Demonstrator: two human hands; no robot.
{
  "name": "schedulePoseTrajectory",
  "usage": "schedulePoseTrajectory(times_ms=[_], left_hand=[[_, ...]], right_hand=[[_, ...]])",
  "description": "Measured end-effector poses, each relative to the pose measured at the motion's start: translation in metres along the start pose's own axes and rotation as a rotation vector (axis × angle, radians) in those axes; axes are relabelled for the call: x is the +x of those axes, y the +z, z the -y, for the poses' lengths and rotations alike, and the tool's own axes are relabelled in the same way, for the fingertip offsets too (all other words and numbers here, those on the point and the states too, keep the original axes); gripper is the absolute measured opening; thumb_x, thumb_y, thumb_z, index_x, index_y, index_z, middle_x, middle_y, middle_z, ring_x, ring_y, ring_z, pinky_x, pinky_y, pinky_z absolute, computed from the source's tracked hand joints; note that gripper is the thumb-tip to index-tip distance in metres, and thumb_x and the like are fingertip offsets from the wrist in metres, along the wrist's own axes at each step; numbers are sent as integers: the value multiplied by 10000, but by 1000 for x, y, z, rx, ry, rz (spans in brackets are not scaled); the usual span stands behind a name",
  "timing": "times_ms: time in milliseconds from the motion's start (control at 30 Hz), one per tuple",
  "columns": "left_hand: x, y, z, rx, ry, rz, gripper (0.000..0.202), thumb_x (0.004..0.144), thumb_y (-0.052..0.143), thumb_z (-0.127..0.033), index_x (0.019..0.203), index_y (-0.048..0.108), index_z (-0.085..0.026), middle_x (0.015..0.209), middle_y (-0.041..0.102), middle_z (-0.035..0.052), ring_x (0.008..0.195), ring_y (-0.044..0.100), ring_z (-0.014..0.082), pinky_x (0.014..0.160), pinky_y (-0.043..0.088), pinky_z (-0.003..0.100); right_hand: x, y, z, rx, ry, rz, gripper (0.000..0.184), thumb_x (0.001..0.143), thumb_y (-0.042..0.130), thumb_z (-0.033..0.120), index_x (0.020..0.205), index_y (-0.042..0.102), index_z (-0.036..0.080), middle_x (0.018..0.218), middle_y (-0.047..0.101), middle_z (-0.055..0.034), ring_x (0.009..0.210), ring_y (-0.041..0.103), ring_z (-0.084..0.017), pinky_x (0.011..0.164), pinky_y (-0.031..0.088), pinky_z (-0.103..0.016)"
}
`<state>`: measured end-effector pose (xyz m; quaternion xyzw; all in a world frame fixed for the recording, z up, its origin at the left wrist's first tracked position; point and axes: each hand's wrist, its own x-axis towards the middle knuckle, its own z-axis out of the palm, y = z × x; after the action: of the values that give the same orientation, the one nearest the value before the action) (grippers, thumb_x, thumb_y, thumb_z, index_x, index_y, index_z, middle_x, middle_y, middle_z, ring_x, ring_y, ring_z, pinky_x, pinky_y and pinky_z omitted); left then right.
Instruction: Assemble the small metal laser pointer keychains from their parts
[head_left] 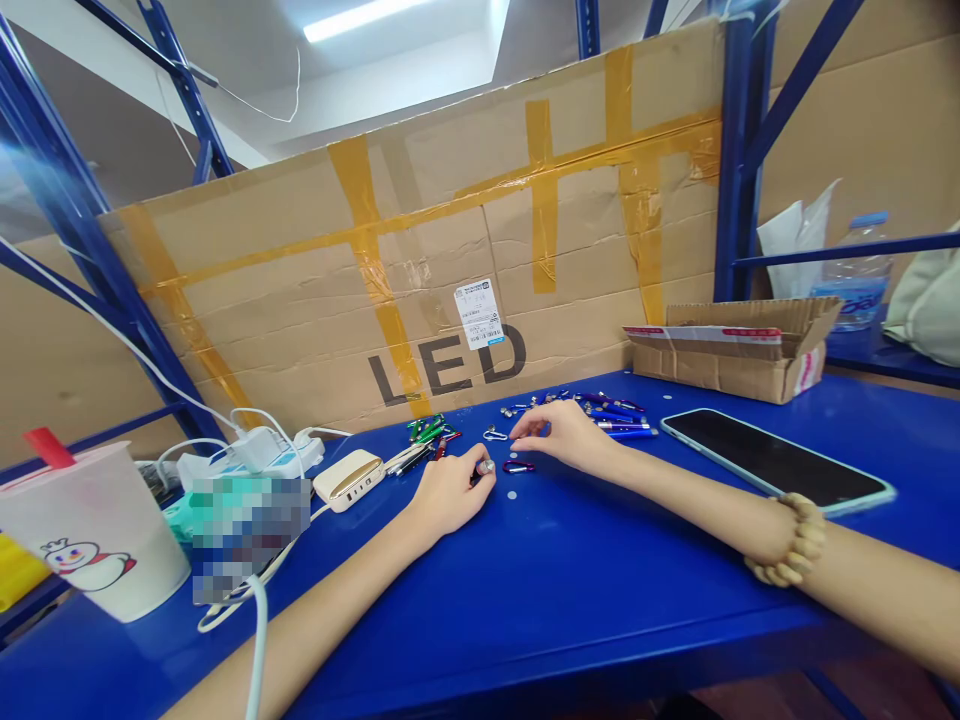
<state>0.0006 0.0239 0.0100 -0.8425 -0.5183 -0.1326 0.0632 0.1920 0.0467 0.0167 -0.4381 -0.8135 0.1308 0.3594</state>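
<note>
Head view: left hand (450,492) pinches a silver-tipped pen (484,467); right hand (561,436) is open, just above a purple carabiner (517,466). More pens (619,420) lie loose on the blue table (570,600), none visibly clipped.

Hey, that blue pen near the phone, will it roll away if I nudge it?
Probably yes: the blue pen has a slim round barrel, so it should roll easily. The glossy blue table likely offers little grip. Its shiny barrel looks metal, so it should feel stiff.
</note>
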Motion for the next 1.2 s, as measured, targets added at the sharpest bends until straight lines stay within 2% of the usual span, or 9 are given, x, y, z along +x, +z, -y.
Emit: schedulePoseTrajectory(times_ms=[100, 200, 367, 467, 667, 800, 900, 1033, 1200], left_hand=[[0, 0, 0, -10, 14, 8, 177, 822, 335, -275, 827, 506, -226, 649, 602, -16, 656, 598, 185, 531, 318, 241], [0, 0, 2, -26, 18, 15, 180, 824, 339, -270, 823, 510, -215, 682, 620, -8, 673, 604, 190, 548, 345, 247], [1, 1, 3, -51, 14, 32, 252, 838, 324, -267, 933, 552, -219, 767, 658, 16, 739, 619, 211, 587, 392, 268], [1, 1, 4, -58, 18, 51, 278, 844, 326, -268, 1007, 550, -236, 820, 669, 15, 790, 625, 212, 625, 413, 272], [2, 2, 5, -44, 7, 81, 249, 852, 316, -294, 896, 553, -233, 871, 666, 6, 848, 618, 213, 648, 421, 270], [3, 2, 5, -22, -10, 88, 231, 846, 315, -295, 850, 534, -221, 840, 663, 12, 831, 618, 224, 613, 412, 273], [2, 2, 5, -30, -10, 88, 214, 835, 326, -280, 844, 531, -220, 842, 664, 11, 835, 618, 224, 605, 404, 267], [3, 4, 7, -62, -23, 70, 221, 833, 327, -269, 846, 543, -223, 855, 670, 6, 858, 617, 225, 609, 391, 263], [3, 5, 6, -27, -5, 55, 227, 850, 325, -316, 815, 529, -224, 736, 650, -5, 740, 617, 194, 567, 357, 244]], right_hand=[[-5, 7, 15, 201, -166, -22, 136, 747, 610, 273, 805, 689, 177, 789, 668, -4, 716, 590, -86, 636, 439, -192], [-9, 15, 20, 225, -297, -19, 142, 767, 593, 270, 818, 693, 183, 801, 655, -13, 721, 575, -77, 635, 437, -195], [-10, 18, 18, 208, -350, -135, 152, 770, 593, 263, 856, 687, 181, 732, 638, -10, 661, 550, -74, 623, 447, -203], [-10, 19, 17, 133, -450, -117, 165, 793, 570, 260, 900, 680, 199, 741, 637, -9, 691, 552, -81, 658, 452, -215], [-11, 22, 12, -104, -651, -111, 235, 835, 498, 188, 1016, 649, 204, 750, 625, -20, 711, 530, -100, 639, 453, -218], [-14, 19, 17, -288, -730, -96, 286, 848, 425, 120, 1015, 645, 195, 858, 655, -23, 771, 538, -110, 649, 455, -220], [-16, 18, 22, -330, -702, -92, 270, 839, 446, 142, 997, 652, 214, 854, 658, -11, 765, 549, -106, 636, 447, -215], [-16, 20, 23, -234, -589, -114, 239, 825, 488, 210, 995, 653, 239, 783, 651, 1, 726, 560, -90, 631, 436, -198], [-11, 14, 15, -122, -413, -303, 237, 830, 465, 235, 971, 654, 213, 862, 669, -4, 757, 580, -81, 678, 444, -193]])
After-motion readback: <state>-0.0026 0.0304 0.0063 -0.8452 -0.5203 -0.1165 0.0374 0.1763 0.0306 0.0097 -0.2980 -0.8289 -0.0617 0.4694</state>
